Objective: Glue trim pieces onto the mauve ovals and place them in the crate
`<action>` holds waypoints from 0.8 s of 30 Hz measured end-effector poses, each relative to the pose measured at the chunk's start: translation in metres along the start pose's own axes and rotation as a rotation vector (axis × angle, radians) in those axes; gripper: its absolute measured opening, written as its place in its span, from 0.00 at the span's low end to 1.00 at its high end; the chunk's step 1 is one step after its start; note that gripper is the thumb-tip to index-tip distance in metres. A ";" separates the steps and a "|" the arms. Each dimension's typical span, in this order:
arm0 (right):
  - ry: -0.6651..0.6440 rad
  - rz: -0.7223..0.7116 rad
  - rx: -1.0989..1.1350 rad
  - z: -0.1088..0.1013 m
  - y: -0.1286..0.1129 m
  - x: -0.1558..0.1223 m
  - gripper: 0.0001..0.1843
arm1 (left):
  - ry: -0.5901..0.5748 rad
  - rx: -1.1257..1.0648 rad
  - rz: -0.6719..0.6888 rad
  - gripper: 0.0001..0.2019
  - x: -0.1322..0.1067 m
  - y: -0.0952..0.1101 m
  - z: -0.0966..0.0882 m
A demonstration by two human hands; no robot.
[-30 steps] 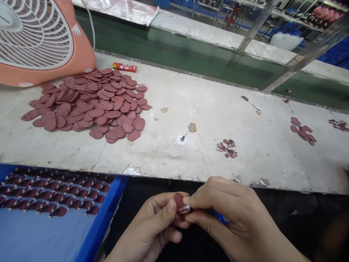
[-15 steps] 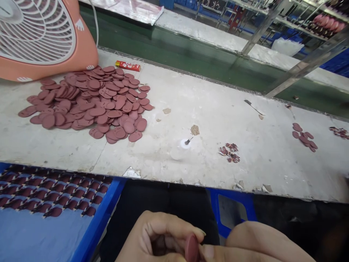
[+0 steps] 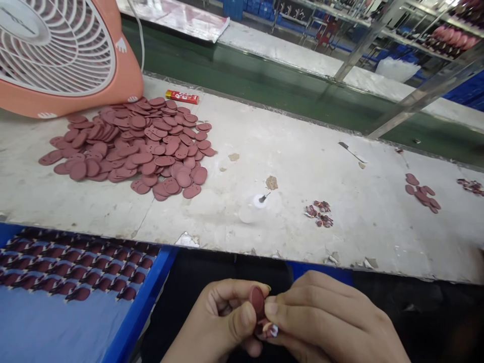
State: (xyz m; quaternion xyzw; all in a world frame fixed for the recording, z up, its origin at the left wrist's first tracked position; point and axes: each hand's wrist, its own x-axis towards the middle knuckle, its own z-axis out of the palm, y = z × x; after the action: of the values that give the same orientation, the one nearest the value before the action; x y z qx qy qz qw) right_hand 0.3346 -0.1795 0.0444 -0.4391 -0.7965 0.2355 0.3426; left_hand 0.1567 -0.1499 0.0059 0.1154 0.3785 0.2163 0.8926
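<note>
My left hand [image 3: 227, 320] is closed, with thumb and fingers pinching a flat maroon oval piece [image 3: 256, 301] held upright at the bottom middle. Just under it a small painted maroon piece with orange and white parts [image 3: 269, 329] shows between the hands. My right hand [image 3: 325, 315] is closed too, its fingertips pressed against the oval's right side and around the small painted piece. The fingers partly cover where the two pieces meet.
On the worktable [image 3: 264, 136] lie a big heap of maroon ovals [image 3: 128, 143], small painted pieces [image 3: 319, 214], more ovals [image 3: 421, 192] and a red packet [image 3: 182, 97]. An orange fan [image 3: 130, 75] stands at left. Below it, a blue tray [image 3: 124, 317] holds rows of assembled pieces.
Both hands have risen in the view with the oval. My right fingers have come round beside it, and the small painted piece now shows below it.
</note>
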 end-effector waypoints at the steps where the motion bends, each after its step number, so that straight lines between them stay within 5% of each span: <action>1: 0.006 0.008 0.007 0.000 -0.001 0.001 0.09 | 0.008 -0.001 -0.002 0.13 0.000 0.000 0.000; 24: 0.019 0.079 0.058 0.001 0.004 0.004 0.06 | 0.053 -0.062 0.033 0.16 0.005 -0.004 0.000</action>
State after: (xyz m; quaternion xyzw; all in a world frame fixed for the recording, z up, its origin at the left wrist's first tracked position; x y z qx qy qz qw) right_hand 0.3346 -0.1744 0.0421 -0.4625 -0.7680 0.2675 0.3531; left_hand 0.1615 -0.1510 0.0014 0.0883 0.3933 0.2456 0.8816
